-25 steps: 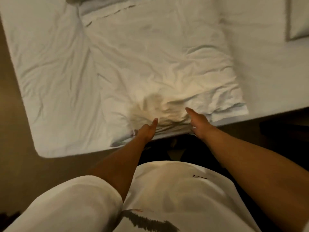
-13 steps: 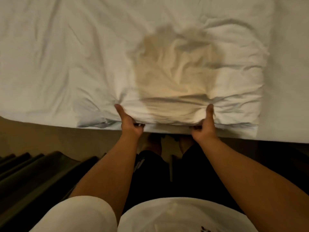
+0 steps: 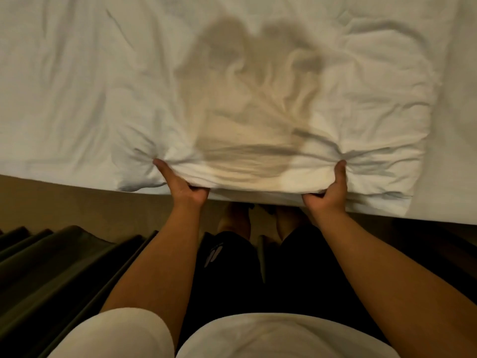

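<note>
A folded, wrinkled white sheet lies on the bed, its thick near edge along the mattress edge. My left hand grips that near edge left of centre, thumb on top and fingers tucked underneath. My right hand grips the same edge further right in the same way, thumb pressed into the cloth. The fabric bunches into creases around both thumbs. The fingers of both hands are hidden under the sheet.
The mattress edge runs across the frame just beyond my hands. A dark pleated curtain hangs at the lower left. Beige floor shows beside the bed, and my feet stand right against it.
Both hands went from reaching at the sheet's edge to gripping it, and then spread further apart along the edge. The view has closed in on the bed.
</note>
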